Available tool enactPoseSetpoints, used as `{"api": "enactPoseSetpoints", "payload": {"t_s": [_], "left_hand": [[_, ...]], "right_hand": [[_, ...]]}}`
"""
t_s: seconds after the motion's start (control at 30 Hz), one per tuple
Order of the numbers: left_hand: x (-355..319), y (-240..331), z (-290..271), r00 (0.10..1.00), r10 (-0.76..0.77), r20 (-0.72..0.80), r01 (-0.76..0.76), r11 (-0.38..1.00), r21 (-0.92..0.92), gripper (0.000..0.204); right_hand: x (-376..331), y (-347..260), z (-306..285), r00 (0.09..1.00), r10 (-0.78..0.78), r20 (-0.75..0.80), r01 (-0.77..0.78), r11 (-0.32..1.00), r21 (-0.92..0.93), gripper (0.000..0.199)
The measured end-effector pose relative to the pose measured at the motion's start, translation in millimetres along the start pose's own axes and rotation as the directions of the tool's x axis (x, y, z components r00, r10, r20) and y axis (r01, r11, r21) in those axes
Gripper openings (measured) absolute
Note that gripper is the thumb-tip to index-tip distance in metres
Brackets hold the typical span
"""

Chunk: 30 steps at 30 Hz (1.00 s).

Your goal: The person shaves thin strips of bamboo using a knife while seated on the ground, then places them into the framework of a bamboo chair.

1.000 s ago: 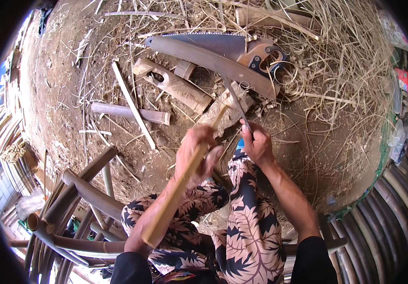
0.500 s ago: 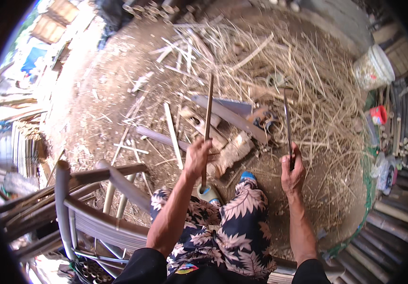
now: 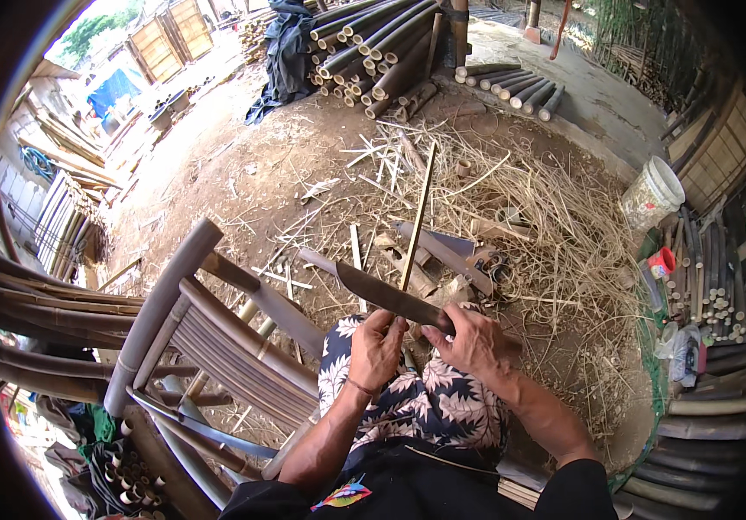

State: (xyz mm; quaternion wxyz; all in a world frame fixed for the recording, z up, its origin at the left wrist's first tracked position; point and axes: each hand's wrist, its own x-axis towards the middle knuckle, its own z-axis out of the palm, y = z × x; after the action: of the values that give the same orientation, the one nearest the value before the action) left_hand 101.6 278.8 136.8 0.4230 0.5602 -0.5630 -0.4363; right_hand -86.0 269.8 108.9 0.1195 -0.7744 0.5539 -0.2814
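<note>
My right hand (image 3: 475, 343) is closed round the handle end of a broad dark knife (image 3: 390, 295), whose blade points to the far left over my lap. The handle is mostly hidden in my fist. A long narrow bamboo strip (image 3: 419, 212) stretches away from me, crossing behind the blade. My left hand (image 3: 376, 354) is closed just left of the crossing, its thumb and fingers pinched at the near part of the strip. That near part is largely covered by blade and fingers. Below both hands lie my patterned trousers (image 3: 425, 416).
A bamboo chair (image 3: 243, 347) stands close at my left. Ahead on the dirt lie a saw (image 3: 453, 243), a bamboo piece (image 3: 447, 256) and a heap of shavings (image 3: 564, 225). Stacked bamboo poles (image 3: 373, 56) are at the back; a white bucket (image 3: 653, 192) and more poles (image 3: 685, 425) line the right.
My hands have come together from wide apart. The knife has swung from upright at the right to lie across the bamboo strip. My view has tilted up, showing more of the yard.
</note>
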Motion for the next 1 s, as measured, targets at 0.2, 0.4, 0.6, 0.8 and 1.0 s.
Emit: {"api": "enactPoseSetpoints", "payload": {"t_s": [0.2,0.4,0.6,0.8,1.0], "left_hand": [[-44,-16,-22,0.998,-0.065,0.007,0.065,0.995,-0.073,0.029],[-132,-42,-39,0.989,0.067,0.134,-0.058,0.996,-0.074,0.028],[-128,-15,-51,0.937,-0.224,0.267,0.318,0.862,-0.395,0.049],[-50,8,-26,0.972,-0.152,0.176,0.228,0.781,-0.582,0.04],[-72,14,-7,0.99,-0.122,0.072,0.141,0.856,-0.497,0.037]], "right_hand": [[-3,-20,9,0.996,0.066,0.064,-0.067,0.998,0.005,0.059],[44,49,-41,0.913,0.408,0.023,-0.397,0.899,-0.186,0.069],[48,69,-80,0.849,0.519,-0.102,-0.526,0.849,-0.052,0.068],[-28,-61,-16,1.0,0.001,0.008,-0.002,0.995,0.101,0.047],[2,-34,-21,0.982,0.19,-0.015,-0.19,0.981,0.034,0.05]]}}
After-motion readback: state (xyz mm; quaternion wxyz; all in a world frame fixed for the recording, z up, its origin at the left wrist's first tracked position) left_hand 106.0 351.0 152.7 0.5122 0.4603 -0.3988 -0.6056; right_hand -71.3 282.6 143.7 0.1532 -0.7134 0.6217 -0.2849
